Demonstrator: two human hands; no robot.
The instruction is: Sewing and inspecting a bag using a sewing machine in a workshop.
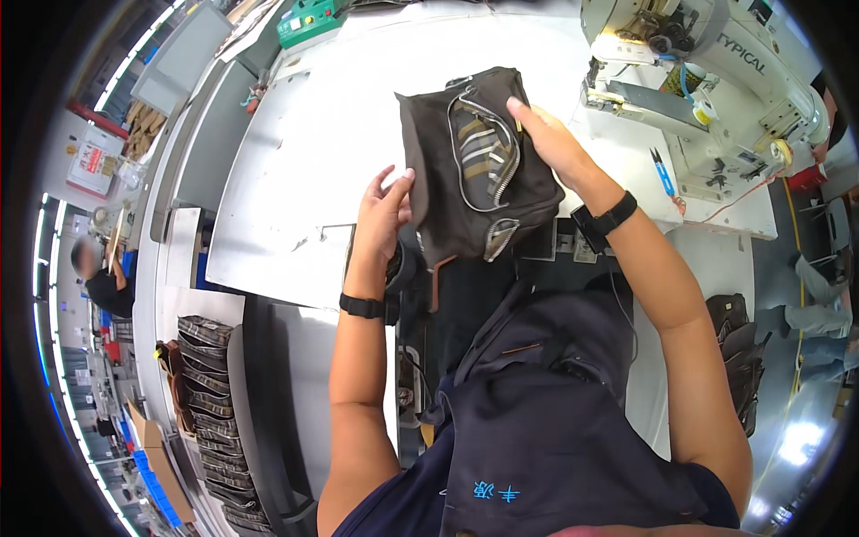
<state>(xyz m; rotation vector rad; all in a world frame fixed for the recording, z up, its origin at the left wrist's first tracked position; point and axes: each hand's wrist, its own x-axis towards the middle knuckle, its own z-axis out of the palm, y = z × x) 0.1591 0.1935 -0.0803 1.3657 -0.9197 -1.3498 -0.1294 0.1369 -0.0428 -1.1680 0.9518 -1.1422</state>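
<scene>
A dark brown fabric bag (438, 166) is held up over the front of the white worktable. Its curved front zipper gapes, showing a striped lining (483, 152) in olive, brown and white. At the bag's lower corner a second short zippered opening (503, 238) shows the same lining. My left hand (383, 210) grips the bag's left edge, thumb against the side and some fingers partly hidden behind it. On the upper right side, my right hand (553, 143) holds the bag with its thumb on top; the other fingers are hidden beneath. A brown strip (436, 285) hangs under the bag.
The white worktable (309, 179) spreads ahead and left. An industrial sewing machine (707, 80) stands at right, with blue-handled thread snips (661, 172) beside it. A green box (307, 22) sits at the far edge. Several striped pieces (215, 412) are stacked lower left; dark bags (734, 340) hang right.
</scene>
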